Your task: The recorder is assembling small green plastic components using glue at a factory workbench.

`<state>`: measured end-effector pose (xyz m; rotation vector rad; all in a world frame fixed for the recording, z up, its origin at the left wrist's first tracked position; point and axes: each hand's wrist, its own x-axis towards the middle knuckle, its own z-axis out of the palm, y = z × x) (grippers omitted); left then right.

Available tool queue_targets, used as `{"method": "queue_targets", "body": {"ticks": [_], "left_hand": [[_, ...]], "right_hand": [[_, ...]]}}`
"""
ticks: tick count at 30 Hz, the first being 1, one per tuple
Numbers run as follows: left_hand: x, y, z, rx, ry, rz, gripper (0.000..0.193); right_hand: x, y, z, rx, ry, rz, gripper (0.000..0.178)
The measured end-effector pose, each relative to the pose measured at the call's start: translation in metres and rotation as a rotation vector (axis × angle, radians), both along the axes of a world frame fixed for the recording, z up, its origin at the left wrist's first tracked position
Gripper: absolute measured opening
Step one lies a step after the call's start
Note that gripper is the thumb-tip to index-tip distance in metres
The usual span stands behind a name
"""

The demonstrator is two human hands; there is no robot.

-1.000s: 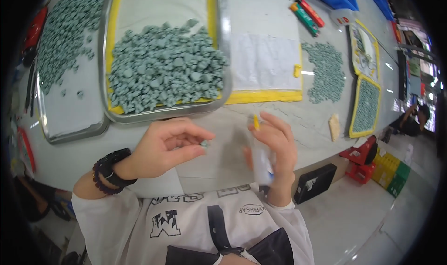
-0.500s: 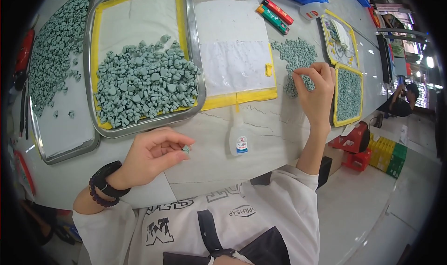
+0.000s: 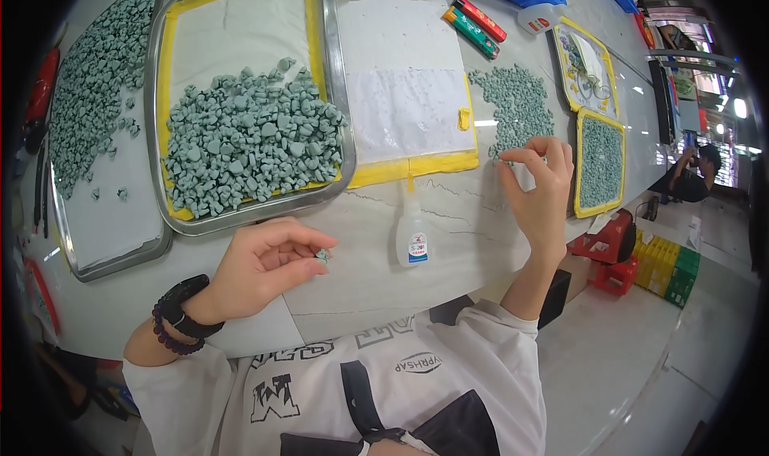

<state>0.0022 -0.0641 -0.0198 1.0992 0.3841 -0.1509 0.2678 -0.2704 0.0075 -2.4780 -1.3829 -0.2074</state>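
My left hand (image 3: 256, 270), with a black watch band and a beaded bracelet at the wrist, pinches a small green stone piece (image 3: 322, 255) between thumb and fingertips. A white glue bottle (image 3: 413, 240) with a yellow-tipped nozzle is to its right. My right hand (image 3: 538, 196) is at the near edge of a loose pile of small green stone chips (image 3: 521, 108). Its thumb and index finger close together; whatever is between them is too small or hidden to make out.
A metal tray (image 3: 346, 148) of larger green stones stands left, beside another stone-strewn tray (image 3: 120, 256). Yellow-taped white paper (image 3: 400, 112) lies mid-table. Two marker-like tubes (image 3: 473, 28), a white bottle (image 3: 538, 18) and a yellow-edged tray of chips (image 3: 601, 164) are further right.
My right hand has moved down toward me, from over the chip pile to its near edge. My left hand stays almost still, keeping hold of the stone piece.
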Motion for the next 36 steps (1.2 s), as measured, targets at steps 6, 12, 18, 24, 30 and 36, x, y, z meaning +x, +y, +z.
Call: {"method": "queue_targets", "body": {"ticks": [6,12,18,24,30,36], "left_hand": [[0.0,0.0,0.0,0.008,-0.016,-0.006,0.028],[-0.002,0.001,-0.001,0.028,-0.039,-0.01,0.029],[-0.003,0.002,0.006,-0.194,-0.028,-0.127,0.032],[-0.005,0.002,0.003,-0.162,-0.055,-0.114,0.033],[-0.007,0.003,0.002,-0.114,-0.057,-0.1,0.033],[-0.007,0.005,0.002,-0.178,-0.006,-0.079,0.032]], "right_hand": [[-0.002,0.003,-0.009,-0.013,-0.081,0.019,0.015],[-0.027,0.015,0.001,0.077,-0.099,0.106,0.015],[-0.119,0.051,0.015,0.375,0.478,0.5,0.03],[-0.133,0.05,-0.006,0.364,0.615,0.368,0.03],[-0.144,0.05,-0.012,0.344,0.619,0.372,0.028],[-0.145,0.052,-0.018,0.304,0.354,0.396,0.031]]}}
